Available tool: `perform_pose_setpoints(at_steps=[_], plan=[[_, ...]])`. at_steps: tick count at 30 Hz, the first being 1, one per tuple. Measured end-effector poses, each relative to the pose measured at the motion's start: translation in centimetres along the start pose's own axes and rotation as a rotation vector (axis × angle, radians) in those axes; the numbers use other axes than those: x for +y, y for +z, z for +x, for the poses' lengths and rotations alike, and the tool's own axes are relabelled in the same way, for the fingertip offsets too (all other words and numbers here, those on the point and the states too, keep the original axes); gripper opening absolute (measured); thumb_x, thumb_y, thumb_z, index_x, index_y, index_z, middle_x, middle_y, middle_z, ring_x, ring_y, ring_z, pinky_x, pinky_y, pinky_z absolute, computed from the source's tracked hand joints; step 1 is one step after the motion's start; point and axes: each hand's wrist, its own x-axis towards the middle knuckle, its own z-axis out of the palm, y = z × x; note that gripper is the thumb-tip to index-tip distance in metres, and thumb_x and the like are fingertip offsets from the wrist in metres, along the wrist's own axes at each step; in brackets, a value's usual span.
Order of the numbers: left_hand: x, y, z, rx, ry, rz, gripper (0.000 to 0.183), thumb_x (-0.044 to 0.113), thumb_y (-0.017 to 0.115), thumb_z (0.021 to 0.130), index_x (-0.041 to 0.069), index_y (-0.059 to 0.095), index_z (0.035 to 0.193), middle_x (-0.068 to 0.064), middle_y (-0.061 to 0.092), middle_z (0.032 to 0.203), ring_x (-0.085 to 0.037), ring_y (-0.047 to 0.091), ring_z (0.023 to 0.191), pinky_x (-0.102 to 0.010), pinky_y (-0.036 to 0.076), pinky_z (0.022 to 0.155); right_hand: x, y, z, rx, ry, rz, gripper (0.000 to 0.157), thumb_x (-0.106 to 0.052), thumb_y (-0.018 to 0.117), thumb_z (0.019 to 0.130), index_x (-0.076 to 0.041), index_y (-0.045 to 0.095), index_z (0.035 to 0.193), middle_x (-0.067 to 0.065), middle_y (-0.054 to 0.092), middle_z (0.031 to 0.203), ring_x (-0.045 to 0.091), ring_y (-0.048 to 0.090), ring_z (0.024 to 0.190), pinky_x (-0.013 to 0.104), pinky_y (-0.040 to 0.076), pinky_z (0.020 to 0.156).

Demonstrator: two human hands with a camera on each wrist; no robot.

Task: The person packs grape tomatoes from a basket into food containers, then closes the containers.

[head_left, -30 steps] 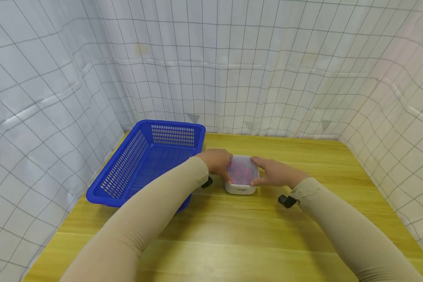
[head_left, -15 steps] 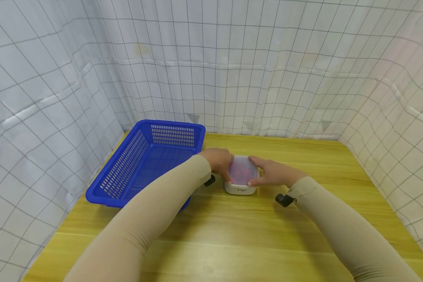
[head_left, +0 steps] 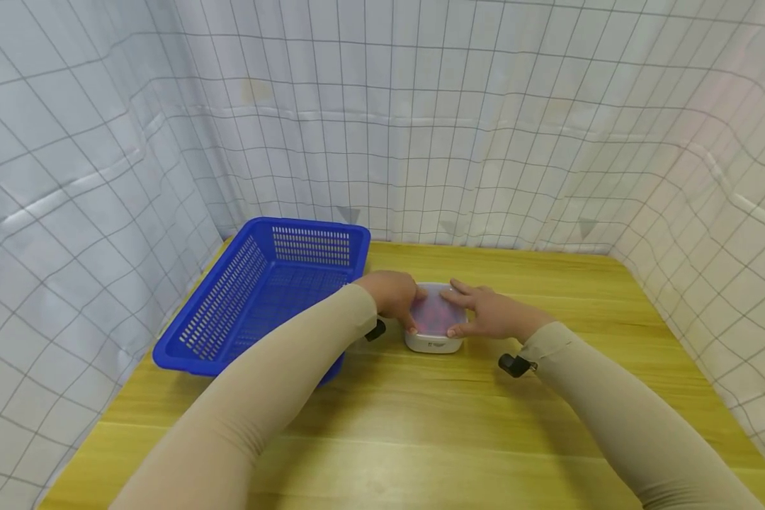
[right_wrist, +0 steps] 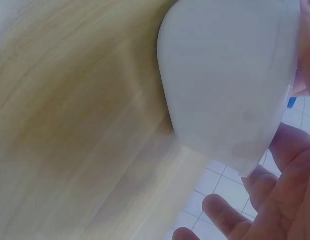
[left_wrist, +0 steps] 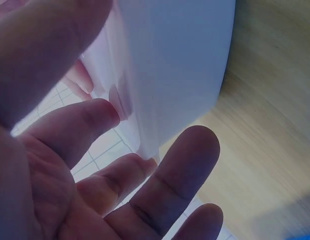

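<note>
A small white food container (head_left: 433, 345) with a translucent lid (head_left: 435, 312) sits on the wooden table; something pink shows through the lid. My left hand (head_left: 392, 294) is at its left side, thumb at the front corner and a finger on the lid's left edge. In the left wrist view, the other fingers (left_wrist: 189, 160) reach out loosely beside the rim. From the right, my right hand (head_left: 494, 312) rests extended fingers on the lid, with the thumb near its front right corner. The container's plain side wall (right_wrist: 219, 75) fills much of the right wrist view.
A blue slotted plastic basket (head_left: 280, 283) stands to the left of the container, partly hidden behind my left forearm. White grid-patterned curtains (head_left: 421, 142) enclose the back and both sides of the wooden table (head_left: 421, 439).
My right fingers have shifted inward from the lid's right edge onto its top. A left finger also reaches a little further onto the lid. Container and basket stay in place.
</note>
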Motion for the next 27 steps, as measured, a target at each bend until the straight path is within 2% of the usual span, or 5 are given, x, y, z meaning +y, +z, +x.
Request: perform_pose_setpoints(at_steps=[7, 15, 19, 25, 27], plan=[[0.0, -0.1, 0.0, -0.027, -0.008, 0.002, 0.078, 0.054, 0.078, 0.091, 0.022, 0.052, 0.157, -0.011, 0.067, 0.141, -0.026, 0.065, 0.128, -0.043, 0.051, 0.112, -0.1, 0.0, -0.1, -0.014, 0.002, -0.009, 0.087, -0.057, 0.066, 0.099, -0.019, 0.027, 0.168, 0.018, 0.009, 0.177, 0.059, 0.023, 0.154, 0.069, 0.029, 0.122], [0.3, -0.4, -0.2, -0.065, -0.047, 0.023, 0.084, 0.061, 0.072, 0.093, 0.024, 0.043, 0.162, -0.015, 0.060, 0.149, -0.030, 0.061, 0.133, -0.046, 0.048, 0.115, -0.5, 0.3, -0.1, -0.024, 0.014, -0.023, 0.082, -0.056, 0.057, 0.105, -0.017, 0.024, 0.168, 0.022, 0.006, 0.176, 0.062, 0.025, 0.151, 0.070, 0.028, 0.122], [0.4, -0.2, -0.3, -0.051, -0.045, 0.039, 0.085, 0.066, 0.069, 0.093, 0.024, 0.044, 0.162, -0.015, 0.060, 0.147, -0.029, 0.062, 0.132, -0.046, 0.049, 0.114, -0.7, 0.5, -0.3, -0.025, 0.028, -0.029, 0.080, -0.055, 0.053, 0.106, -0.017, 0.021, 0.169, 0.020, 0.004, 0.177, 0.063, 0.025, 0.151, 0.070, 0.027, 0.123], [0.5, 0.0, 0.0, -0.028, -0.026, 0.087, 0.084, 0.067, 0.069, 0.092, 0.022, 0.047, 0.160, -0.013, 0.066, 0.142, -0.028, 0.064, 0.129, -0.044, 0.051, 0.113, -0.3, 1.0, -0.3, 0.034, 0.005, -0.031, 0.076, -0.053, 0.054, 0.107, -0.017, 0.026, 0.168, 0.021, 0.010, 0.176, 0.063, 0.028, 0.150, 0.071, 0.029, 0.122], [0.4, 0.2, 0.1, -0.015, -0.007, 0.107, 0.080, 0.067, 0.069, 0.092, 0.021, 0.053, 0.156, -0.010, 0.069, 0.137, -0.026, 0.066, 0.126, -0.042, 0.052, 0.112, -0.1, 1.1, -0.1, 0.048, -0.003, -0.026, 0.075, -0.052, 0.055, 0.107, -0.017, 0.028, 0.167, 0.021, 0.013, 0.176, 0.060, 0.030, 0.150, 0.069, 0.030, 0.122]])
